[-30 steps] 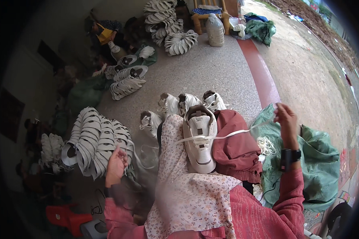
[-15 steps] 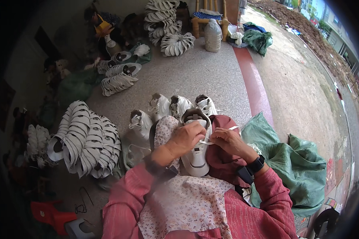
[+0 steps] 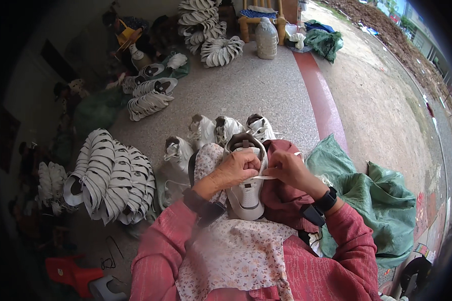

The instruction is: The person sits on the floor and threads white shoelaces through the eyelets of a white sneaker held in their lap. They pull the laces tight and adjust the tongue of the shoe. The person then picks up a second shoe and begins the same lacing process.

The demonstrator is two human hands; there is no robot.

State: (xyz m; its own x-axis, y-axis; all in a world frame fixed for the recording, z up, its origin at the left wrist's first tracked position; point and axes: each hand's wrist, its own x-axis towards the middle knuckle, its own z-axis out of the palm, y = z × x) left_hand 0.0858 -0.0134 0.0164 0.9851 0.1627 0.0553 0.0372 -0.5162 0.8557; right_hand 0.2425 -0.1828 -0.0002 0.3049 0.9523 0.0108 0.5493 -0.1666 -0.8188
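Note:
A white lace-up shoe (image 3: 246,196) stands toe toward me between my thighs, its brown-lined opening facing away. My left hand (image 3: 240,169) is closed at the lacing, fingers bent together over the tongue. A flat white shoelace (image 3: 260,177) stretches from there to my right hand (image 3: 288,172), which pinches it just right of the shoe. Another bit of lace shows above the right hand's fingers. What exactly the left fingertips grip is partly hidden, but the lace runs into them. Several similar white shoes (image 3: 202,131) stand in a row just beyond my knees.
Nested stacks of white shoe uppers (image 3: 116,175) stand at left, with more at the back. Green sacking (image 3: 371,205) lies at my right. A red stool (image 3: 74,270) is at lower left. A large plastic bottle (image 3: 266,40) stands far off. Another person (image 3: 130,37) sits at back left.
My right hand has closed into a tighter pinch on the lace and turned slightly, lying nearer the shoe. The left hand keeps its place at the lacing. The view has shifted slightly.

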